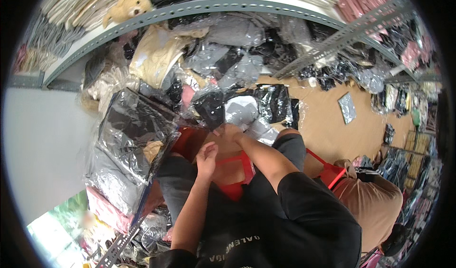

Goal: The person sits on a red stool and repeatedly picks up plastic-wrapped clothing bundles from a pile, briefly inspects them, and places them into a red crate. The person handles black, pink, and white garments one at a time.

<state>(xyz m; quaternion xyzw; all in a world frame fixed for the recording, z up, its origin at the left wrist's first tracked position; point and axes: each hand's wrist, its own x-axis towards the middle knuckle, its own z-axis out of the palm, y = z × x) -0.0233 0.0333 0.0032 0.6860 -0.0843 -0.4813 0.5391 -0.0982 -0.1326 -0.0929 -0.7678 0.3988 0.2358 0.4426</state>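
My left hand [207,155] is raised between my knees with its fingers loosely curled and nothing visible in it. My right hand [229,133] reaches forward past it to the near edge of a grey and white garment in clear plastic [241,109]. Blur and glossy film hide whether its fingers grip the plastic. To the left of that garment lies a black bagged garment [210,107], and on its right are black garments in clear bags [273,102]. Below my hands, part of a red plastic stool [245,168] shows between my legs.
A grey slotted metal shelf beam [228,5] curves across the top, with a plush toy dog [130,8] above it. Bagged clothes [124,143] are stacked at my left. Another person [370,204] is close on my right. One flat grey packet [347,107] lies on the tan floor [320,125].
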